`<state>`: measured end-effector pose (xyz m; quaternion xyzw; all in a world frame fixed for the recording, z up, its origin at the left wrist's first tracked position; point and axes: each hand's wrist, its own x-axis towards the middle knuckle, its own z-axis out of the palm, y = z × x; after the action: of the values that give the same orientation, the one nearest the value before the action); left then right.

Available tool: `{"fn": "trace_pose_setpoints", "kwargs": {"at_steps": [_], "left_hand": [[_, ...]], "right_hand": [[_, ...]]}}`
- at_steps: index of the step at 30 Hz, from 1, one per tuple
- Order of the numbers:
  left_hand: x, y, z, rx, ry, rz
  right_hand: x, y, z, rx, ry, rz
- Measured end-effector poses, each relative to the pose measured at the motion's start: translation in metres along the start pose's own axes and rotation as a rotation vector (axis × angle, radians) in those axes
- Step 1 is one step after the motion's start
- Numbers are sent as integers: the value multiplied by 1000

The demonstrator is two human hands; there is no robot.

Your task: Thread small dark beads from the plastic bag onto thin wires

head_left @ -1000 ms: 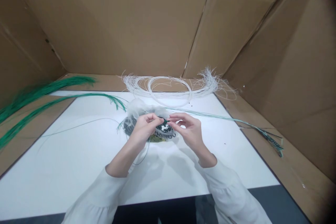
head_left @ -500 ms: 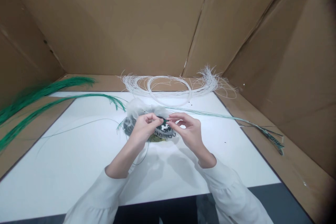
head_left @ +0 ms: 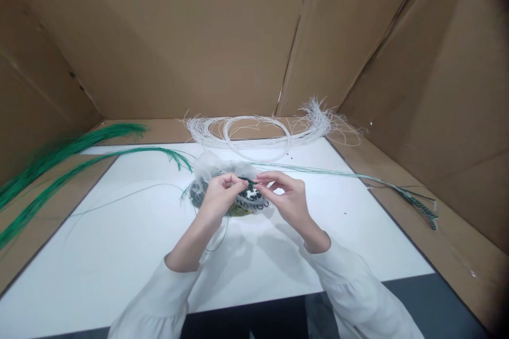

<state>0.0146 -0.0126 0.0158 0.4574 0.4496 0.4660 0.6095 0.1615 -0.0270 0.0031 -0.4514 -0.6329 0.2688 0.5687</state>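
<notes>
My left hand [head_left: 220, 196] and my right hand [head_left: 284, 196] meet over a clear plastic bag [head_left: 214, 167] of small dark beads that lies on the white tabletop [head_left: 119, 254]. Both hands pinch with thumb and forefinger at a thin green strand between them, just above the bag. What the fingertips hold besides the strand is too small to make out. A thin green wire [head_left: 131, 193] trails from the bag to the left across the table.
Coiled white strands [head_left: 258, 130] lie at the table's far edge. Bundles of green strands [head_left: 59, 153] fan out to the left. A long beaded green strand [head_left: 397, 190] runs off to the right. Cardboard walls enclose the table on three sides.
Hands stay pinched together over the bag; only the camera view shifted slightly.
</notes>
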Motion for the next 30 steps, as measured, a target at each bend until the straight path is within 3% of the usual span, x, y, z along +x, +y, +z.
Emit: {"fn": "trace_pose_setpoints", "kwargs": {"at_steps": [30], "left_hand": [[0,0,-2,76,43,-23]], "right_hand": [[-1,1,4,-7,1,-49]]}}
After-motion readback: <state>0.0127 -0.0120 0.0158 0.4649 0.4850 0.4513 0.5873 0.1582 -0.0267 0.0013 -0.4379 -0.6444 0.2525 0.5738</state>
